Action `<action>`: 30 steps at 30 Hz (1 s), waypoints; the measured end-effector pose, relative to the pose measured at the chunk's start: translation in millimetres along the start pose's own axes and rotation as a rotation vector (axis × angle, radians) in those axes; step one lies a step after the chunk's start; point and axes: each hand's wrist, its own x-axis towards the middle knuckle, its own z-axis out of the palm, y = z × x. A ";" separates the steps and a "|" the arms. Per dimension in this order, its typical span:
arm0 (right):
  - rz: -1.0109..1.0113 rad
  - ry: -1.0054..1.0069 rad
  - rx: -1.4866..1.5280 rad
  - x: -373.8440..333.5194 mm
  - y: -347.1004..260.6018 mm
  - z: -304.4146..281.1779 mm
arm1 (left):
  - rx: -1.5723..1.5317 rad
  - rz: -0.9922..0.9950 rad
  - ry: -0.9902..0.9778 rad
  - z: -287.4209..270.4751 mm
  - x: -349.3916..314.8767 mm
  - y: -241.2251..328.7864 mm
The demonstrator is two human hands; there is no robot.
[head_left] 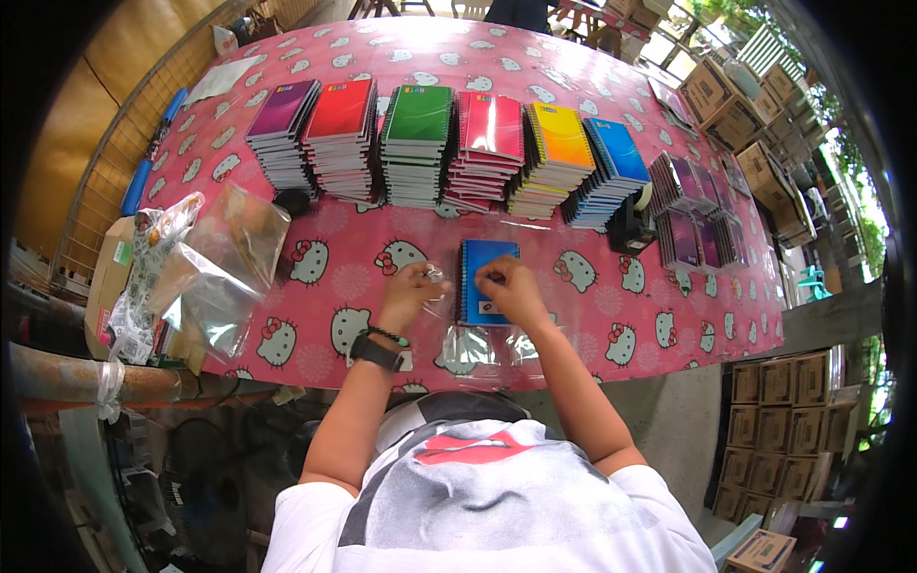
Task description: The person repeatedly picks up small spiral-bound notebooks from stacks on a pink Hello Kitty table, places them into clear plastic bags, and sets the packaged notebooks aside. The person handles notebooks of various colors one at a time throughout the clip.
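A blue spiral-bound notebook (471,258) lies upright on the pink table cover, its coil along the left edge. A clear plastic sheet (468,351) spreads under and around it. Just left of the notebook, my left hand (414,294) is closed, its bent fingers pinching an edge of the clear plastic. My right hand (516,292) rests over the notebook's right half, fingers curled and fingertips pressed together on the cover. Whatever those fingertips pinch, if anything, is hidden. A small white label (488,307) shows low on the cover.
Behind the notebook stand stacks of purple, red, green, pink, yellow and blue notebooks (417,115). A black tape dispenser (631,229) and wrapped purple notebook bundles (680,239) are at right. Clear plastic bags (215,286) lie at left. Cardboard boxes (778,420) stand beyond the table.
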 end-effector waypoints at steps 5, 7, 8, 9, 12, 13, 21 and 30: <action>0.311 -0.064 0.035 10.5 -34.5 -3.0 | 0.139 0.110 -0.049 27.3 10.5 -14.6; 0.282 -0.044 0.116 12.2 -18.2 -5.8 | 0.118 0.066 -0.012 26.6 9.2 -10.5; 0.242 -0.032 0.198 12.7 -6.1 -8.2 | 0.107 0.043 0.009 23.7 7.5 -8.6; 0.203 -0.022 0.283 12.0 0.5 -8.4 | 0.090 0.034 0.031 14.9 6.0 -9.7; 0.260 -0.051 0.253 12.2 -0.3 -8.5 | 0.382 0.242 0.248 -25.2 0.7 -12.1; 0.318 -0.072 0.203 13.4 -4.9 -9.9 | 0.695 0.469 0.421 -39.5 -3.4 -13.1; 0.380 -0.152 0.289 10.7 -16.8 -19.0 | 1.093 0.881 -0.057 16.4 -5.0 -0.3; -0.051 -0.337 -0.594 -6.9 -20.7 -36.1 | 1.041 0.787 -0.152 18.2 20.6 -21.5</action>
